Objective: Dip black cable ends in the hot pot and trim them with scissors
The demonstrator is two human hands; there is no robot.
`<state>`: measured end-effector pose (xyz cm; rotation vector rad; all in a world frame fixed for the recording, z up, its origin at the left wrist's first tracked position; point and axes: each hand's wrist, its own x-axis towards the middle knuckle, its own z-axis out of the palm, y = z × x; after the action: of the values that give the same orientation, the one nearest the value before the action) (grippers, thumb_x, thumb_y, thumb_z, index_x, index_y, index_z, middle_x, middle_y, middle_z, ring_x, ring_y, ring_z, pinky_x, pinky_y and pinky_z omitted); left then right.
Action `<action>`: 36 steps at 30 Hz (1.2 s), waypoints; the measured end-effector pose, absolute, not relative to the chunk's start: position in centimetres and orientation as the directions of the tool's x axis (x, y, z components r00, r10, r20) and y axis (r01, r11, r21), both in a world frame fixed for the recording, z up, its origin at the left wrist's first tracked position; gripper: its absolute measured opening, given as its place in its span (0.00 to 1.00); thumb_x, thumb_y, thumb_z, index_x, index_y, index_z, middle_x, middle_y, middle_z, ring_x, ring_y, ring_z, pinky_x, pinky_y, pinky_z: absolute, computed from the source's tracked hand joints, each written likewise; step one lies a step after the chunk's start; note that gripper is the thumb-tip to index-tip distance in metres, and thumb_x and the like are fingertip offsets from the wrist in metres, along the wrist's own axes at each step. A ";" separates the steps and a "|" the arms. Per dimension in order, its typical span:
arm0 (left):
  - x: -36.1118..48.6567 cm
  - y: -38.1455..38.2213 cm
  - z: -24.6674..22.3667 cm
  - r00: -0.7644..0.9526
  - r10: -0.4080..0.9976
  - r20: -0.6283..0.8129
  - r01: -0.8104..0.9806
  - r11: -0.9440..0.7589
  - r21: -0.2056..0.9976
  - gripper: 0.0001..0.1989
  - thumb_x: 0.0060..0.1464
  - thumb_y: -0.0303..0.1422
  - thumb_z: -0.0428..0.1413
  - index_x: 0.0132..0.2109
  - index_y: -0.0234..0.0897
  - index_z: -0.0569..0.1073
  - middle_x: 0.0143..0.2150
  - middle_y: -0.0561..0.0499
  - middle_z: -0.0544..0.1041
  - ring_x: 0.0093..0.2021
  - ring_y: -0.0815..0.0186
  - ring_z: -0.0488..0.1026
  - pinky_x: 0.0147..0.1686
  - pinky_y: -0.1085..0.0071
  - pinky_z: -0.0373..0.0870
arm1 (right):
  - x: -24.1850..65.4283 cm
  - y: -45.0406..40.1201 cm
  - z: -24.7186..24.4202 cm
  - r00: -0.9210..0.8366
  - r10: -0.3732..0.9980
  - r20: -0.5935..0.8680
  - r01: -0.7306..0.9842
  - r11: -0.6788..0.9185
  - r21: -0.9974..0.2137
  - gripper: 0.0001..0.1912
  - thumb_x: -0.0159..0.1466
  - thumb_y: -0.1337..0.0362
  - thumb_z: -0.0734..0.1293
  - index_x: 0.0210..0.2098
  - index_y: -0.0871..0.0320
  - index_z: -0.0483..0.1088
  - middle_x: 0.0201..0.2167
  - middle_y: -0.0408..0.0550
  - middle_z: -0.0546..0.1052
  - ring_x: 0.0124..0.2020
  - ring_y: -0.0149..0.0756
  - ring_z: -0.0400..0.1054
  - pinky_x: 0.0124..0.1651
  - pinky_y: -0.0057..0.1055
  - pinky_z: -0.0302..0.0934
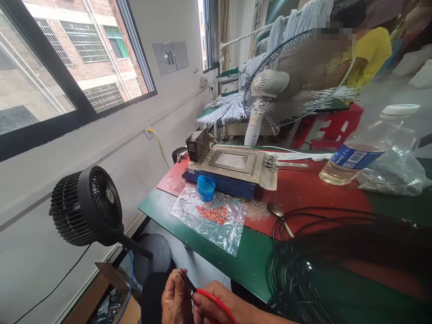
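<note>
Low in the frame, my right hand [216, 301] is wrapped round red-handled pliers [216, 299]. Their dark, narrow tip points up and left, right beside my left thumb. My left hand [175, 297] is closed, thumb pressed to fingers at that tip; whatever it pinches is too small to make out. Both hands are held below the front edge of the green table [209, 246]. A clear plastic bag [232, 238] lies there with red and yellow bits [214, 213] on it. A blue cup [205, 191] stands on the bag's far end.
Behind the cup sits a blue-sided solder pot [219, 182] with a small fan [198, 146]. Black cables [297, 279] and a spoon [276, 209] lie to the right, with a bottle [357, 157] beyond. A black fan [97, 207] stands left. Across the table, a person in yellow [374, 49] sits behind another fan [270, 83].
</note>
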<state>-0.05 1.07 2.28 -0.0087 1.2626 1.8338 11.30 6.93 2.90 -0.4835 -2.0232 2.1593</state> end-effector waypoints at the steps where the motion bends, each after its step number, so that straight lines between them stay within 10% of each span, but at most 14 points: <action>1: 0.1 1.1 2.4 -0.586 0.644 -0.492 -0.703 -0.102 0.704 0.13 0.25 0.36 0.67 0.24 0.40 0.76 0.20 0.59 0.73 0.23 0.77 0.68 0.25 0.82 0.65 | 11.4 7.0 2.9 -0.951 0.279 -0.136 0.089 -0.175 -0.980 0.36 0.61 0.40 0.47 0.26 0.65 0.68 0.15 0.42 0.61 0.16 0.22 0.53 0.19 0.21 0.45; 8: 0.0 1.2 2.4 -0.506 0.642 -0.577 -0.782 -0.059 0.620 0.11 0.28 0.30 0.67 0.25 0.39 0.75 0.25 0.54 0.80 0.28 0.71 0.75 0.31 0.78 0.71 | 11.6 7.2 3.6 -0.966 0.252 -0.055 -0.047 -0.381 -0.923 0.36 0.60 0.38 0.48 0.24 0.66 0.66 0.14 0.40 0.60 0.14 0.21 0.51 0.17 0.22 0.41; 36: 0.7 1.1 -0.3 -0.751 0.548 -0.367 -0.502 -0.112 0.858 0.16 0.26 0.43 0.65 0.25 0.39 0.77 0.22 0.55 0.75 0.22 0.74 0.68 0.24 0.79 0.66 | 11.0 6.1 2.9 -0.897 0.413 -0.160 0.059 -0.247 -0.967 0.28 0.56 0.44 0.61 0.15 0.59 0.49 0.13 0.37 0.48 0.17 0.20 0.40 0.18 0.25 0.35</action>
<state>0.74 1.10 -0.26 0.0535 1.4635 1.9291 11.02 6.06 2.95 -0.5737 -1.7654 2.2407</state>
